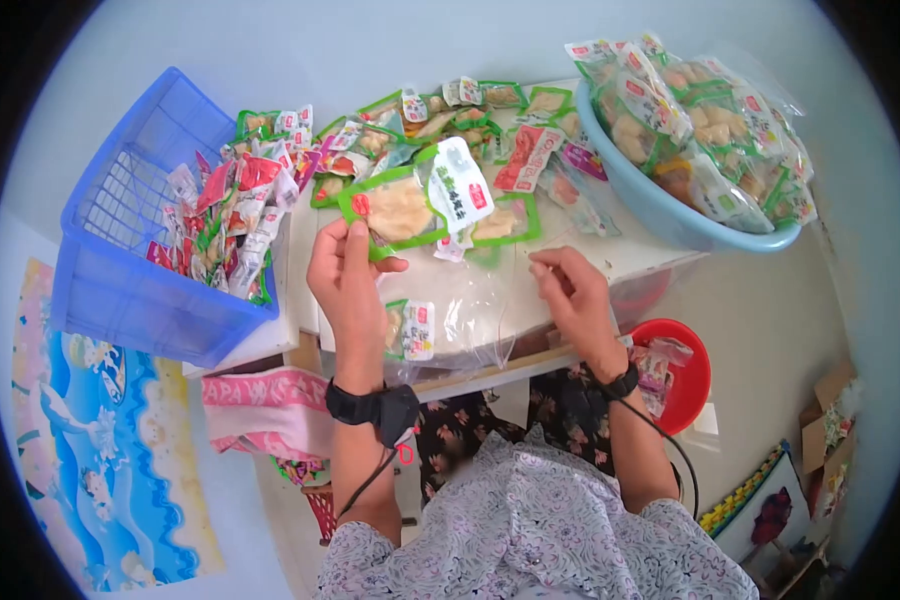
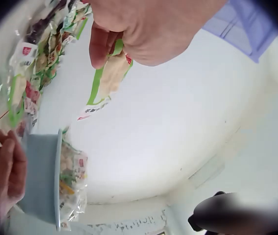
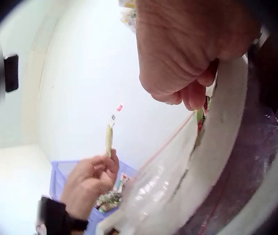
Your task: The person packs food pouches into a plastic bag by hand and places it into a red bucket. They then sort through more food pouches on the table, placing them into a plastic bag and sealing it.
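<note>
My left hand point(image 1: 348, 290) pinches the corner of a green-edged snack packet point(image 1: 398, 208), pale food showing through its window, and holds it up over the white table point(image 1: 610, 262). Between my hands lies a clear plastic bag point(image 1: 478, 318). Its red-lined mouth shows in the right wrist view, where the bag point(image 3: 153, 183) runs up to my fingers. My right hand point(image 1: 575, 305) pinches that edge between thumb and fingers. A smaller green-edged packet point(image 1: 417, 330) shows at the bag's left side, near my left wrist.
A blue plastic basket point(image 1: 130, 300) with several packets stands left. Behind my hands is a pile of snack packets point(image 1: 470, 128). A light blue basin point(image 1: 620, 165) heaped with bagged packets sits right. A red tub point(image 1: 698, 385) stands below the table, and a pink towel point(image 1: 270, 405) hangs left.
</note>
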Motion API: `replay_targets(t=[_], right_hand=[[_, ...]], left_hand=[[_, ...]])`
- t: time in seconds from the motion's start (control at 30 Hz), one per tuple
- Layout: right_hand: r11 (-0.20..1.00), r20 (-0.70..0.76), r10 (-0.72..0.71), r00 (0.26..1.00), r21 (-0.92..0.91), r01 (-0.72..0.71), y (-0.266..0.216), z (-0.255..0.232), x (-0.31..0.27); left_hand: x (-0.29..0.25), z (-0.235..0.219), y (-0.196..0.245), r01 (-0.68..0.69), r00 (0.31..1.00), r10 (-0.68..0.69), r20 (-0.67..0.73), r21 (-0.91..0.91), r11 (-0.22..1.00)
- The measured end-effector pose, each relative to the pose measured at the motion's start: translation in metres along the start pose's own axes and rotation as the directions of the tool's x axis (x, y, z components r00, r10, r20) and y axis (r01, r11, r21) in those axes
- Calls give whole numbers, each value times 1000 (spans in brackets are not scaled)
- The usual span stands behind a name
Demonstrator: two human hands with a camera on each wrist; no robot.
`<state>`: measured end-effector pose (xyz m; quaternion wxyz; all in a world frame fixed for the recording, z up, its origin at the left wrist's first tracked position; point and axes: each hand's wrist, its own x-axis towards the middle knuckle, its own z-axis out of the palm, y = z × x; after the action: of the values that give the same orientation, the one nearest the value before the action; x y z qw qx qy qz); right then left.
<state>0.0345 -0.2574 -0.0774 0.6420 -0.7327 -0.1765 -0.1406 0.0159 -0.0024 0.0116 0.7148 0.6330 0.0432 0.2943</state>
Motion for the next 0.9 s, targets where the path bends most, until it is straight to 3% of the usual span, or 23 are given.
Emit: replay_targets(t=[0.07, 0.23, 0.33, 0.37, 0.47, 0.5, 0.6, 0.7, 0.8, 0.9], right_hand=[[909, 13, 202, 979, 369, -193, 2, -4, -3], [705, 268, 385, 883, 533, -469, -47, -24, -20], [494, 438, 373, 818, 652, -575, -58, -29, -20], [502, 454, 366, 812, 639, -583, -57, -33, -23], [624, 455, 353, 817, 537, -569, -62, -39, -29], [577, 493, 400, 772, 519, -631, -68, -41, -30], [641, 476, 436, 764, 431, -635, -61, -37, -40], [668, 319, 521, 792, 425, -611, -55, -33, -46], [648, 230, 492, 840, 547, -529, -41, -57, -44], [698, 63, 489, 870, 570, -434, -25, -77, -46]], left_hand=[[-25, 9, 6, -63, 998, 63, 13, 16, 998], [-72, 17, 5, -332, 938, 324, 124, 50, 942], [-81, 4, 11, -547, 805, 422, 418, 246, 800], [-83, -1, 11, -645, 730, 473, 493, 270, 715], [-97, -1, 5, -675, 688, 481, 544, 236, 699], [-100, -2, 1, -676, 680, 486, 549, 213, 706], [-102, -9, -9, -723, 645, 502, 576, 250, 643], [-107, -8, -17, -737, 661, 519, 542, 338, 586], [-117, -2, -14, -503, 864, 372, 339, 555, 663], [-113, 3, -10, -560, 828, 357, 432, 660, 501]])
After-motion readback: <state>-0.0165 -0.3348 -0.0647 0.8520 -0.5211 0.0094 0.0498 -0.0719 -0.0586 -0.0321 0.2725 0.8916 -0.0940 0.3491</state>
